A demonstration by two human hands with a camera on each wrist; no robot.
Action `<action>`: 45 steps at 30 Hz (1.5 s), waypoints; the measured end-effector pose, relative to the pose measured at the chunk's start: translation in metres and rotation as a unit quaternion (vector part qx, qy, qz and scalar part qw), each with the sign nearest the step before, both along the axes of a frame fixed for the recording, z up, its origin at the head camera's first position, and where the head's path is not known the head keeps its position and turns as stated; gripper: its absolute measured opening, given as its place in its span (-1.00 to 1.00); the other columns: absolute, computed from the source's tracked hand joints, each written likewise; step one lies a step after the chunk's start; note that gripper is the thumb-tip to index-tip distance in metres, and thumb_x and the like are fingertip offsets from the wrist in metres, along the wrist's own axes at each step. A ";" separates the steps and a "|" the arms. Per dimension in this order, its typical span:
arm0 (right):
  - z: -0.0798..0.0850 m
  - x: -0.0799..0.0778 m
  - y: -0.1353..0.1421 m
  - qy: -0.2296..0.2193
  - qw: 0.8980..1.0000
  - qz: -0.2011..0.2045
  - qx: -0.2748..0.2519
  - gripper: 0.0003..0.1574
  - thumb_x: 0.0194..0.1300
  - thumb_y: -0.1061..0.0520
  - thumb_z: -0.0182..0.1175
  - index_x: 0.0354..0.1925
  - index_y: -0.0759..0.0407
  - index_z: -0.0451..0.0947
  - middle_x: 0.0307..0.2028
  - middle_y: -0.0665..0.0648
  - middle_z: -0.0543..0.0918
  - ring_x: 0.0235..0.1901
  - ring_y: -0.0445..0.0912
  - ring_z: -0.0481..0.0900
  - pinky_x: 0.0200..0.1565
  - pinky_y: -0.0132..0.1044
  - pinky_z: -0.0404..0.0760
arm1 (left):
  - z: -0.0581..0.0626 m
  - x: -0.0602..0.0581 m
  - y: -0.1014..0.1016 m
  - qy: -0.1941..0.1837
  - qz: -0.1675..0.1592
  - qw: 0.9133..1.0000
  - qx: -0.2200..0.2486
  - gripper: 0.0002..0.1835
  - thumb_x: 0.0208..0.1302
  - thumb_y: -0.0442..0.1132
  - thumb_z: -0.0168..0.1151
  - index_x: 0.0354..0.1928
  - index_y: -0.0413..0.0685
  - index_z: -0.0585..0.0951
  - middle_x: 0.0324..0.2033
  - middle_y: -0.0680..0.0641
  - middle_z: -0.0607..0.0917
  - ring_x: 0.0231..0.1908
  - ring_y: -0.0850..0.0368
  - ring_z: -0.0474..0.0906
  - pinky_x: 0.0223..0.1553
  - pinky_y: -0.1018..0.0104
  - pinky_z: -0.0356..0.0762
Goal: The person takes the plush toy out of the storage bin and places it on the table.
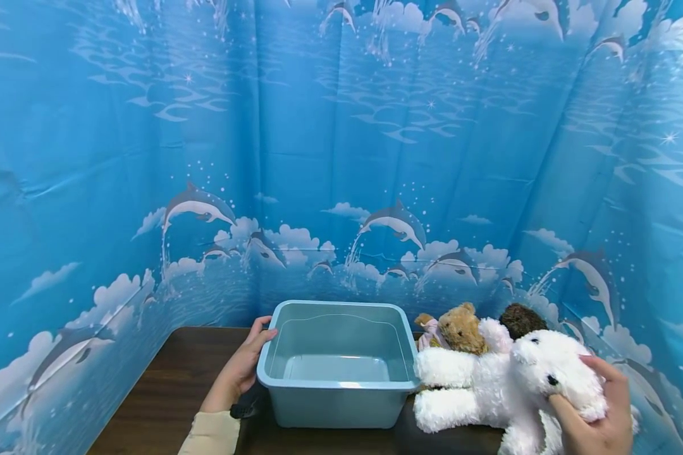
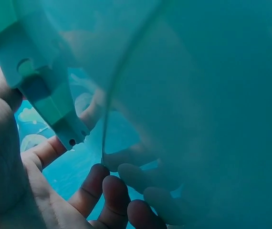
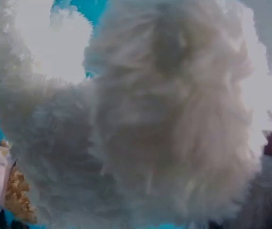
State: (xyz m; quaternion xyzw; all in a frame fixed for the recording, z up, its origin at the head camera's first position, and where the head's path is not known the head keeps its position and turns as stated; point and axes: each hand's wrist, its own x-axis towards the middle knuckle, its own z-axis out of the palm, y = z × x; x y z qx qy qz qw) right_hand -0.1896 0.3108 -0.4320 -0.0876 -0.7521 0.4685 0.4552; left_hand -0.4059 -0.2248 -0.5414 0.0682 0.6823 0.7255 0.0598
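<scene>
A pale blue-green plastic bin (image 1: 341,404) stands upright on the dark wooden table, with nothing visible inside it. My left hand (image 1: 247,360) holds its left rim. In the left wrist view, fingertips (image 2: 114,193) touch the bin's outer wall (image 2: 212,114) below the rim. To the right, my right hand (image 1: 606,411) grips a fluffy white plush animal (image 1: 489,379) by the head, thumb near its face. The toy's legs extend left beside the bin's right side. Its blurred white fur (image 3: 174,119) fills most of the right wrist view.
Behind the white plush sit a tan teddy bear (image 1: 461,328) in pale pink clothing and a dark brown furry toy (image 1: 522,320), both partly hidden. A blue dolphin-print curtain (image 1: 319,158) surrounds the table (image 1: 165,392). A black band (image 1: 245,409) is on my left wrist.
</scene>
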 end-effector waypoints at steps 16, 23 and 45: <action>-0.054 -0.002 0.030 -0.120 0.989 -0.030 -0.077 -0.12 0.14 0.49 0.24 0.22 -0.31 0.39 -0.16 -0.28 0.42 -0.35 -0.42 0.42 -0.36 -0.56 0.43 | 0.001 0.002 -0.001 -0.002 0.004 1.000 -0.006 -0.45 0.71 0.11 0.02 0.56 0.21 0.20 0.40 -0.36 0.42 0.32 -0.34 0.52 0.24 -0.23 0.66; -0.079 -0.015 0.020 -0.058 0.990 0.046 -0.120 -0.10 0.09 0.65 0.18 0.28 -0.02 0.49 -0.15 -0.30 0.58 -0.32 -0.40 0.55 -0.39 -0.52 0.55 | 0.002 0.002 -0.003 -0.003 0.004 1.000 -0.005 -0.42 0.68 0.14 0.05 0.56 0.21 0.19 0.43 -0.37 0.41 0.33 -0.34 0.51 0.26 -0.26 0.64; -0.122 -0.043 0.035 -0.248 0.961 0.089 0.080 0.15 0.22 0.22 0.42 0.56 0.47 0.01 0.34 0.62 0.23 0.22 0.15 0.42 0.09 -0.09 0.49 | 0.010 0.006 -0.011 -0.012 0.016 0.999 -0.041 -0.33 0.66 0.25 0.08 0.61 0.19 0.22 0.45 -0.32 0.46 0.36 -0.30 0.53 0.22 -0.23 0.67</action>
